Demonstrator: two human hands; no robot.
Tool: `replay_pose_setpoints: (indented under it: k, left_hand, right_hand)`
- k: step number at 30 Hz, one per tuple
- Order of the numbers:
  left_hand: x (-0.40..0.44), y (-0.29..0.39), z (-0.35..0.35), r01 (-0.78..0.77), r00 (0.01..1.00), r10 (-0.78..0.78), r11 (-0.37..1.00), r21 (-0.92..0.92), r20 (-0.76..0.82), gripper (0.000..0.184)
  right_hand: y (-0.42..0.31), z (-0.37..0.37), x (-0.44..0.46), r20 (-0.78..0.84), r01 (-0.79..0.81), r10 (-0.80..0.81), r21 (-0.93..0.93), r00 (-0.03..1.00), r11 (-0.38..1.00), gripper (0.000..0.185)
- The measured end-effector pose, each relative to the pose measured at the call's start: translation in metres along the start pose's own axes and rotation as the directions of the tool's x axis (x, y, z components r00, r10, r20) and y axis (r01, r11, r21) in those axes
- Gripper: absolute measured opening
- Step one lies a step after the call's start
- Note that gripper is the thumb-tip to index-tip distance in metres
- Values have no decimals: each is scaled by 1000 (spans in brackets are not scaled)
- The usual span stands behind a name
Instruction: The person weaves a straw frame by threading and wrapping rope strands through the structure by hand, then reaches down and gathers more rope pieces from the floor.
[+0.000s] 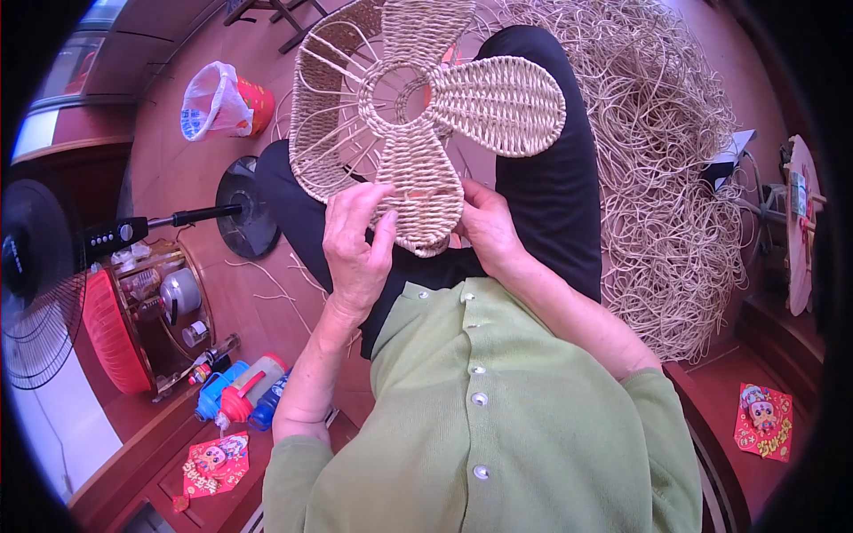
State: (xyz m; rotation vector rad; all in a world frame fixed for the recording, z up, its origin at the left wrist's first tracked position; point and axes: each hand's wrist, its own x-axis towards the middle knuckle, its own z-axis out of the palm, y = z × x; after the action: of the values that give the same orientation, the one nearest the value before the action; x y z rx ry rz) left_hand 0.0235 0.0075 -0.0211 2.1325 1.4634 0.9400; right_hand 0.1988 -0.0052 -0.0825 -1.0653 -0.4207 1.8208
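Observation:
A woven straw-coloured piece [499,105] with rounded petals around an open ring rests over the lap. Behind its left side, a woven wall with bare ribs [318,107] curves round. At the left edge of the lowest petal is my left hand [355,249], thumb and forefinger bent close together; whether a strand lies between them is too small to tell. My right hand [487,226] holds that petal's right edge, with its fingertips partly hidden behind the weave.
A large heap of loose cord [657,178] covers the floor at right. At left are a black fan [44,266], a lined bin [213,102], a red basin [115,329] and several bottles [253,391]. A round-topped stool [801,222] is at far right.

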Motion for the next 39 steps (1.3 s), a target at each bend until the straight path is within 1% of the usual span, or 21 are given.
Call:
replay_pose_setpoints:
  k: [1,2,5,7,9,11,12,15,18,21,24,25,27,28,30,31,33,34,37,38,39]
  left_hand:
    - [-5,-3,1,-16,1000,16,1000,21,-8,28]
    - [-7,-3,2,-23,1000,23,999,45,13,22]
    - [-7,-2,7,-36,999,37,996,85,-10,20]
    - [-7,-3,11,-28,999,31,996,84,-40,19]
    - [-6,0,14,-27,997,32,996,86,-63,18]
    - [-4,1,17,-52,994,63,991,125,-90,18]
    - [-2,1,18,-65,992,80,987,146,-101,18]
    - [-1,-1,21,-35,992,52,989,141,-117,17]
    - [3,2,21,-26,995,38,990,141,-89,17]
    - [7,3,21,-32,996,41,992,120,-73,17]
    - [10,6,17,-117,991,129,970,212,-39,16]
    - [10,5,17,-152,986,163,966,208,-37,15]
    - [11,2,17,-221,972,232,955,198,-35,14]
    - [9,-1,15,-160,984,169,977,140,-58,13]
    - [5,-9,12,-37,995,39,999,25,-91,13]
    - [1,-11,15,-28,993,27,1000,-8,-117,13]
    - [-6,-12,24,-10,986,-4,997,-83,-167,13]
    - [-8,-12,25,-12,989,0,997,-78,-150,14]
    - [-8,-17,29,-151,982,135,982,-116,-134,15]
    - [-8,-18,28,-151,982,135,981,-125,-132,16]
    - [-8,-19,28,-150,983,133,980,-132,-130,16]
  right_hand:
    - [4,0,2,-21,29,-30,-74,999,997,39]
    - [7,3,2,-38,7,-9,-63,999,998,39]
    - [5,8,3,-73,20,-34,-186,997,982,26]
    - [4,8,3,-80,-69,61,-101,995,992,33]
    - [5,7,6,-48,-109,111,40,993,993,36]
    - [11,4,9,20,-118,116,235,993,965,34]
    - [11,4,9,42,-116,109,286,993,951,34]
    - [14,1,9,146,-105,55,364,988,926,40]
    - [11,0,9,185,-113,48,359,982,927,44]
    - [4,-1,8,193,-168,114,292,975,942,46]
    - [5,-3,11,235,-212,139,321,962,923,46]
    - [6,-4,12,257,-227,144,332,956,916,46]
    - [7,-4,11,242,-198,124,311,962,930,44]
    - [7,-5,10,235,-186,117,298,965,936,43]
    - [4,-9,3,191,-126,61,349,980,929,38]
    - [1,-10,-2,167,-94,33,374,985,923,36]
    - [-10,-11,-15,183,-44,-40,433,982,900,30]
    - [-13,-12,-19,185,-23,-71,460,980,888,27]
    - [-3,-11,-12,90,33,-73,383,993,923,21]
    - [-3,-13,-11,108,34,-79,367,991,929,21]
    - [-4,-13,-10,90,46,-78,310,993,950,22]
